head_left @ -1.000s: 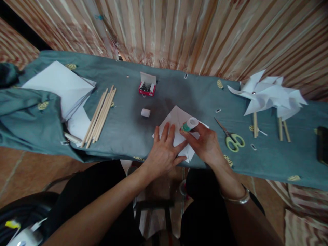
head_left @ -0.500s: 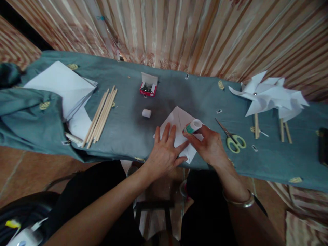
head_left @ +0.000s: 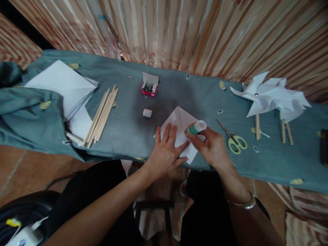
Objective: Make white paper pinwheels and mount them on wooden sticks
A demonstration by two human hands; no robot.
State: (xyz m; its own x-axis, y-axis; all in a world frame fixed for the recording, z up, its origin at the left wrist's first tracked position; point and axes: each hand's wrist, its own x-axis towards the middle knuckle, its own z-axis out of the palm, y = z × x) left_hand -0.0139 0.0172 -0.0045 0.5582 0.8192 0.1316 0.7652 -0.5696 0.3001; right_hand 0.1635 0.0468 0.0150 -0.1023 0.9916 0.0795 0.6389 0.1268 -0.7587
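A white paper square (head_left: 179, 116) with crease or cut lines lies on the cloth in front of me, one corner pointing away. My left hand (head_left: 165, 150) rests flat on its left side with the fingers spread. In my right hand (head_left: 212, 145) is a glue stick (head_left: 196, 127) with a green label, tilted over the middle of the paper. Whether its tip touches the paper is hard to tell. The white glue cap (head_left: 147, 113) lies on its side, beyond my left fingertips.
Green-handled scissors (head_left: 235, 141) lie right of my right hand. Farther right are white paper pinwheels (head_left: 271, 95) on sticks. A small red box (head_left: 149, 87) of metal pins stands open at the back. Wooden sticks (head_left: 102, 116) and stacked white paper (head_left: 61, 85) lie left.
My right hand has moved slightly right with the glue stick, which now leans over more. My left hand stays on the paper.
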